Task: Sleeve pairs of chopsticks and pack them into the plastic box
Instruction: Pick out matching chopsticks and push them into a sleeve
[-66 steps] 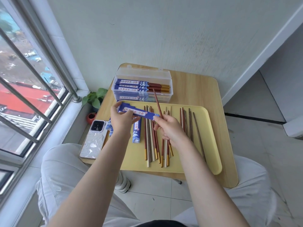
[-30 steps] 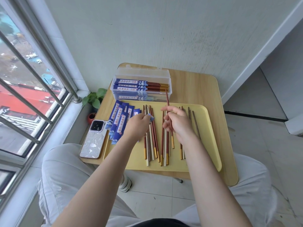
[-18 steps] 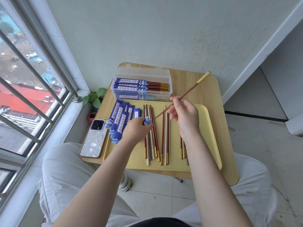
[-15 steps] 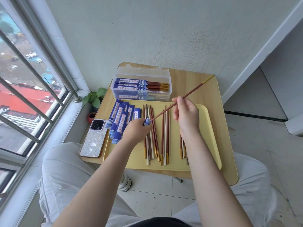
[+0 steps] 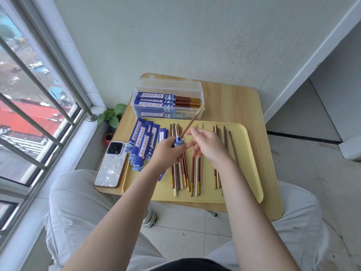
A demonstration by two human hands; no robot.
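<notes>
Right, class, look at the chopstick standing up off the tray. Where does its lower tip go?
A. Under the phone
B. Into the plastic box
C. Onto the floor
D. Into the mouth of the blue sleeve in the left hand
D: the raised chopstick slants down into the open end of the blue sleeve that the left hand holds over the yellow tray.

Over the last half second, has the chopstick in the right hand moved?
Yes. The chopstick has slid down into the sleeve; its gold tip now lies over the plastic box, not out over the table.
</notes>
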